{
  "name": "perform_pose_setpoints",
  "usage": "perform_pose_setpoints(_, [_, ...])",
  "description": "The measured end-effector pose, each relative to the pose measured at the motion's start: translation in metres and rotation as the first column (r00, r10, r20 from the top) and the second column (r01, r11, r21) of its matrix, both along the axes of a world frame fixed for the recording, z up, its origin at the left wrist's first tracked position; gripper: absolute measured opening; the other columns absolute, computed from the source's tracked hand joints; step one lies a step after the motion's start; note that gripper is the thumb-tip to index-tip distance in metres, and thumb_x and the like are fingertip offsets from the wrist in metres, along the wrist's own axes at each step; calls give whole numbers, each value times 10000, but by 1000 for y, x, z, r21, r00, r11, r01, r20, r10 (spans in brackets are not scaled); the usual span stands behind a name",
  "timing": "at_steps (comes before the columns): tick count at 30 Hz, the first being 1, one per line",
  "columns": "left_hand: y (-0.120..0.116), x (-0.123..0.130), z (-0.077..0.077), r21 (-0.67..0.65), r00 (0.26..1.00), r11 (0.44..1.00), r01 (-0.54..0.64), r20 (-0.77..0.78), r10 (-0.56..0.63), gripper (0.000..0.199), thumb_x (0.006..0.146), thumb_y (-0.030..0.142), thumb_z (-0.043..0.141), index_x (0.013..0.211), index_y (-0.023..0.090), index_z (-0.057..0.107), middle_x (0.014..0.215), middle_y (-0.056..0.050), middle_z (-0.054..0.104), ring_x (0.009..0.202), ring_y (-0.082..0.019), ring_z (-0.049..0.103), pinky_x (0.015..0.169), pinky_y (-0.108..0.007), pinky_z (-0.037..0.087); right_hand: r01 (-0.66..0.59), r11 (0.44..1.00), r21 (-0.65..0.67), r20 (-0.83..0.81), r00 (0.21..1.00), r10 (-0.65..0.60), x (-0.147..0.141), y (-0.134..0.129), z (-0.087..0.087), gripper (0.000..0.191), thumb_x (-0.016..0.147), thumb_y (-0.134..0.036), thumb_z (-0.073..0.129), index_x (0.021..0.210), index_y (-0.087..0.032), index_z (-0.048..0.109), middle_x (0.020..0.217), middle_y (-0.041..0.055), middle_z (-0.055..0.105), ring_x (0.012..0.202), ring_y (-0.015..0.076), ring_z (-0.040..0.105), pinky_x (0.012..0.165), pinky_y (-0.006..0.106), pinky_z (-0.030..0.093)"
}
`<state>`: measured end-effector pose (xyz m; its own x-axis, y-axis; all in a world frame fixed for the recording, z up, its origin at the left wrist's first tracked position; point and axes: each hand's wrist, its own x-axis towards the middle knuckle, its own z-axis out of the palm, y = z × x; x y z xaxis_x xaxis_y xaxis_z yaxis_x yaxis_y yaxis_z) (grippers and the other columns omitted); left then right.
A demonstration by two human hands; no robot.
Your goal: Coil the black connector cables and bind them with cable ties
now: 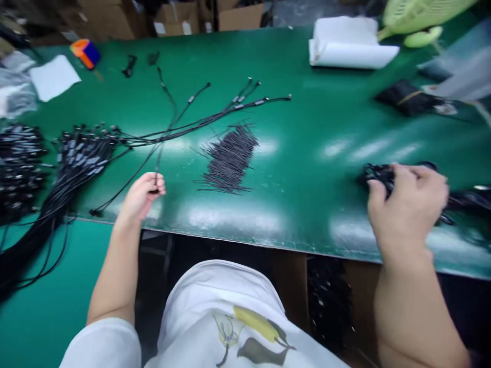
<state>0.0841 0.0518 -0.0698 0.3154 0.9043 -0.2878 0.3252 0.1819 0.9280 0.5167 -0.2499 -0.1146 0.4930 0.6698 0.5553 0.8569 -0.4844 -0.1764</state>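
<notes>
My left hand (142, 197) is closed in a pinch at the table's front edge, with the end of a thin black cable (158, 158) between thumb and fingers. That cable runs away from me and crosses several others with grey labels (215, 118). Far to the right, my right hand (410, 204) curls over a bundled black cable (378, 174), thumb on its near side and fingers over the top; motion blurs it. Between the hands lies a loose pile of short thin black strips (231, 158), possibly cable ties, touched by neither hand.
Thick bunches of labelled black cables (86, 153) cover the left of the green table (291, 204). At the back are an orange and blue tape roll (86, 53), white paper (56, 77), a white folded sheet (349, 43) and a yellow-green basket (418, 15). A black packet (406, 97) lies back right.
</notes>
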Motion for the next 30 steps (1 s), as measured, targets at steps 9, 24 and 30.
perform_pose_setpoints(9, [-102, 34, 19, -103, 805, 846, 523, 385, -451, 349, 875, 488, 665, 874, 187, 489, 670, 45, 521, 575, -70, 485, 608, -221, 413, -872, 489, 23, -395, 442, 806, -183, 229, 42, 350, 934, -217, 512, 1279, -198, 566, 1410, 156, 485, 1164, 218, 566, 980, 372, 494])
perform_pose_setpoints(24, [-97, -77, 7, -144, 810, 973, -178, 540, 228, 306, 697, 473, 827, 828, 259, 653, 558, 69, 618, 411, -62, 490, 414, -155, 472, -419, 849, -323, 80, 882, 465, -92, 150, 106, 217, 984, -287, 456, 1011, -167, 635, 742, 52, 610, 634, 159, 483, 574, 303, 256])
perform_pose_setpoints(30, [-129, 19, 7, 263, 856, 845, 466, 110, -506, 377, 921, 491, 584, 1094, 193, 735, 1150, -103, 741, 1172, -240, 651, 1103, -389, 460, -771, 543, -332, 24, 569, 822, -177, 58, 70, 307, 1034, -282, 418, 835, -206, 639, 627, 9, 560, 570, 116, 464, 532, 308, 222])
